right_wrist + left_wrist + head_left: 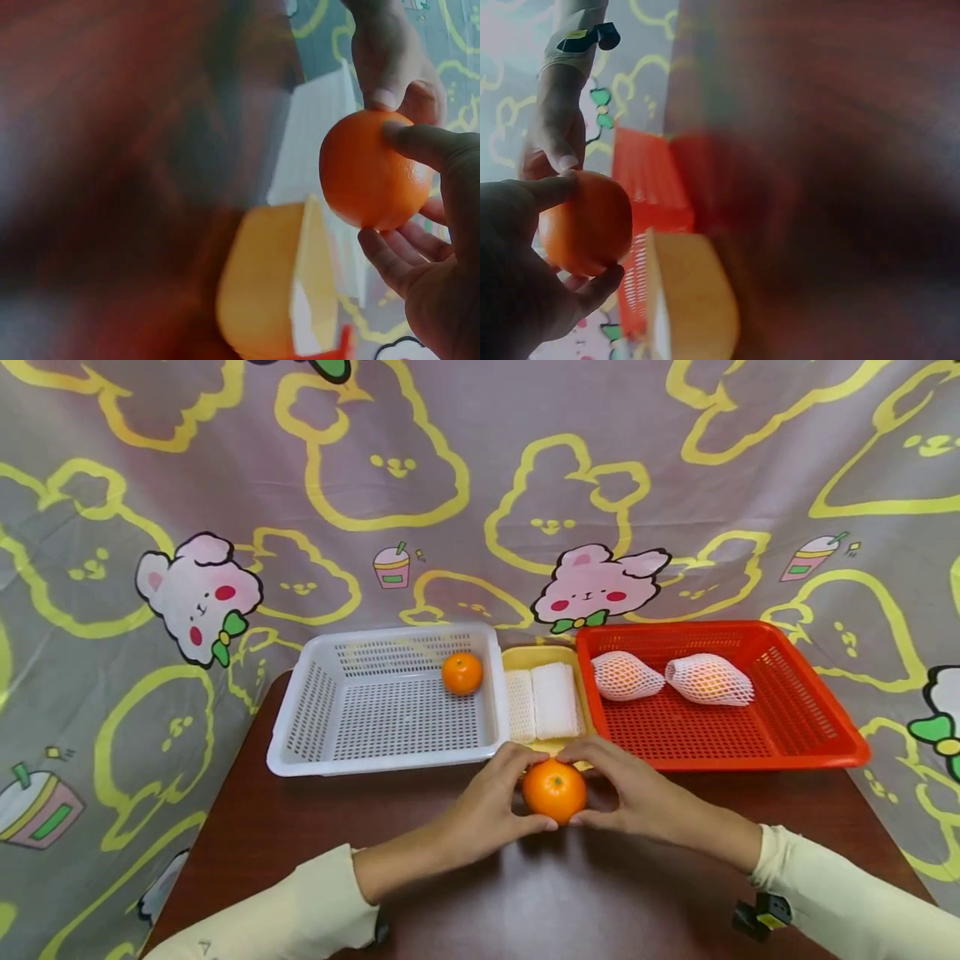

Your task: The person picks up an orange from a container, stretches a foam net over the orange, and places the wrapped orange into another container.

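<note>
Between both hands, above the table's middle, is a bare orange (555, 791) with its stem end facing up in the head view. My left hand (487, 797) grips it from the left, thumb at the near side and fingers at the far side. From the right, my right hand (630, 789) grips the same orange in a mirrored way. Both wrist views show the orange (592, 223) pinched between thumb and fingers, off the tabletop. Just beyond the hands sits a yellow tray (551, 746) with white foam net sleeves (557, 700) in it.
A white basket (382, 764) at the left holds one bare orange (462, 673). In the red basket (817, 710) at the right lie two oranges in foam nets (708, 679). Behind the brown table (420, 893) hangs a patterned cloth (465, 468).
</note>
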`<state>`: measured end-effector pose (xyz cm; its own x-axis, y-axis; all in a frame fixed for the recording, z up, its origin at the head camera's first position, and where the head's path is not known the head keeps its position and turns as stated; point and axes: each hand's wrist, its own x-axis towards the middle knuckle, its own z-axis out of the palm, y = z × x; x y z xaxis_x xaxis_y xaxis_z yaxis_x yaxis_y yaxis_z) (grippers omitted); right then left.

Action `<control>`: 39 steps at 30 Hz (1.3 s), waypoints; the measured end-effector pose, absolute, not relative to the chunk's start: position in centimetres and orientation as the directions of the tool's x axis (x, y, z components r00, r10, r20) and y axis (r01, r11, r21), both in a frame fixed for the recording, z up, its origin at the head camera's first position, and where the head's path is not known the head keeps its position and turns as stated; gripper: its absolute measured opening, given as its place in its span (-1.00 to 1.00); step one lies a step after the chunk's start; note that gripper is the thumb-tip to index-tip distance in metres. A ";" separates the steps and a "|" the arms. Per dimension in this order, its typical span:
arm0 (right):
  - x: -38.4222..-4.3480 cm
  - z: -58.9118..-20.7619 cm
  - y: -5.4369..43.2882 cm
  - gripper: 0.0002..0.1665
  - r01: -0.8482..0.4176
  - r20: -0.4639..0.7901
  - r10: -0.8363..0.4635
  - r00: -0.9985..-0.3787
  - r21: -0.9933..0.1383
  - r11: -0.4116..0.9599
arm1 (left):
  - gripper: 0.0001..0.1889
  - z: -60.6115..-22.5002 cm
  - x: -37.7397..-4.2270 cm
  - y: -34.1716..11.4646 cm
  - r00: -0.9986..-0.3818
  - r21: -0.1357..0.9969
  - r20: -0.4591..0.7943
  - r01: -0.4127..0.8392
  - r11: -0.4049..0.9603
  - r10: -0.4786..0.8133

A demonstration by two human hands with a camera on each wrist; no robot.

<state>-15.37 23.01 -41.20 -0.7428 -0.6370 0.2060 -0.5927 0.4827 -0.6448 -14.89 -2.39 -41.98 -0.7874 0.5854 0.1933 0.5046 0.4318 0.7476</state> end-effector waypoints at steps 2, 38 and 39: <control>-14.6 -42.1 23.0 -0.21 -0.605 0.218 -0.643 -0.734 -0.640 0.473 | -0.27 -42.8 -14.1 -2.4 -0.781 0.737 0.190 0.514 0.439 0.594; -13.0 -48.3 22.2 -0.21 -0.607 0.248 -0.591 -0.768 -0.577 0.547 | -0.15 -49.8 -12.9 -1.8 -0.778 0.731 0.113 0.486 0.479 0.617; -13.1 -47.9 22.1 -0.25 -0.597 0.231 -0.587 -0.776 -0.567 0.567 | -0.15 -49.8 -12.9 -1.8 -0.778 0.733 0.115 0.486 0.476 0.618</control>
<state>-13.14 22.10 -47.92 -0.7763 -0.5866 0.2310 -0.5973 0.5673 -0.5669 -12.90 -1.76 -49.81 -0.7778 0.6179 0.1149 0.4862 0.4758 0.7330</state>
